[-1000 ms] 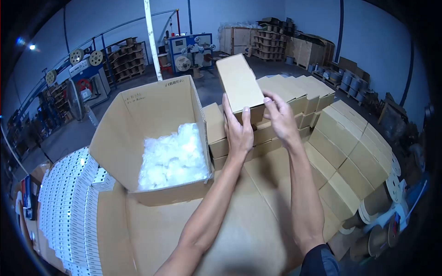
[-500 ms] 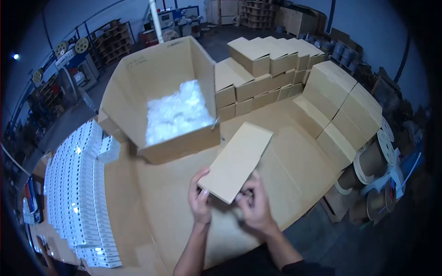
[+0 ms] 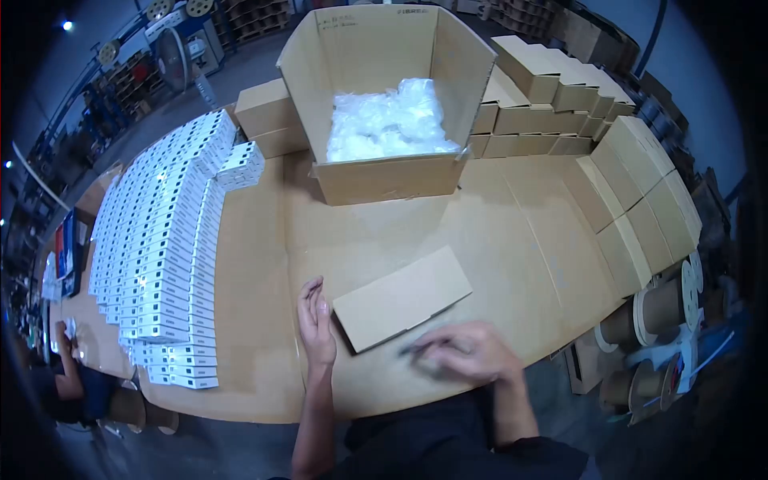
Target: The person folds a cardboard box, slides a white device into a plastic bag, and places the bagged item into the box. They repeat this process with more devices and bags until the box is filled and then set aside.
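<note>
Head view: I see the table (image 3: 256,320); large open carton (image 3: 392,182) at its twelve; closed cardboard box (image 3: 404,298) lies toward six. Left hand (image 3: 318,332), fingers spread, grasping nothing, at box's nine; right hand (image 3: 472,352), half-curled, blurred, at five, grip indeterminable.

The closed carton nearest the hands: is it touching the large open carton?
Apart. The head view shows bare brown cardboard surface between the closed carton and the large open carton.

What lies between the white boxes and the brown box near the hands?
The head view shows the left hand beside the brown box, then bare tabletop towards the white boxes.
</note>
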A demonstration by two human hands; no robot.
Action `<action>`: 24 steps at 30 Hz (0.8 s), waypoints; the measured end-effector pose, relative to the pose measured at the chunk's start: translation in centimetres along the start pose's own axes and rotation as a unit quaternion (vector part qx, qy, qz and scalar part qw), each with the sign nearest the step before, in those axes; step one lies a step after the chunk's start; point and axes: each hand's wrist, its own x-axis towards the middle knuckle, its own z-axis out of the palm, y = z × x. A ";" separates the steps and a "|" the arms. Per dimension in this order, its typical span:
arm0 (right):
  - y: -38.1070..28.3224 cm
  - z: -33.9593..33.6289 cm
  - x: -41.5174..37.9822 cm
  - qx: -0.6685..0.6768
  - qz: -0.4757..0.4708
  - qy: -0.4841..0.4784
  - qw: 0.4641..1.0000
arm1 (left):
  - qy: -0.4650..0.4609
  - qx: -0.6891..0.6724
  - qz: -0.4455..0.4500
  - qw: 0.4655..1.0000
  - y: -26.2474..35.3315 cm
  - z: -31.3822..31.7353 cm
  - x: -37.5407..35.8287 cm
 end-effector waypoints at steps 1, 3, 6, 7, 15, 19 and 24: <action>1.5 -2.4 -0.4 -0.042 -0.032 0.077 0.996 | -0.015 -0.006 0.006 1.000 0.7 -0.3 -0.4; 3.4 -6.5 0.3 -0.127 -0.050 0.171 0.976 | -0.070 -0.038 0.006 0.997 0.8 -1.4 -0.9; 3.7 -9.3 4.1 -0.128 -0.050 0.134 0.981 | -0.119 -0.013 0.011 0.993 1.7 -0.8 -2.0; 4.0 -9.5 5.4 -0.107 -0.058 0.109 0.987 | -0.145 -0.009 0.024 0.989 1.6 -0.6 -1.8; 6.8 -6.6 6.5 0.121 -0.069 0.109 0.984 | -0.093 -0.049 -0.039 0.994 2.5 0.9 0.5; 5.2 -0.8 6.5 0.211 0.002 0.342 0.916 | 0.053 -0.018 -0.101 0.993 1.4 2.2 1.2; 5.7 -0.9 5.3 0.051 -0.054 0.276 0.958 | 0.070 -0.016 -0.128 0.989 2.0 1.9 2.8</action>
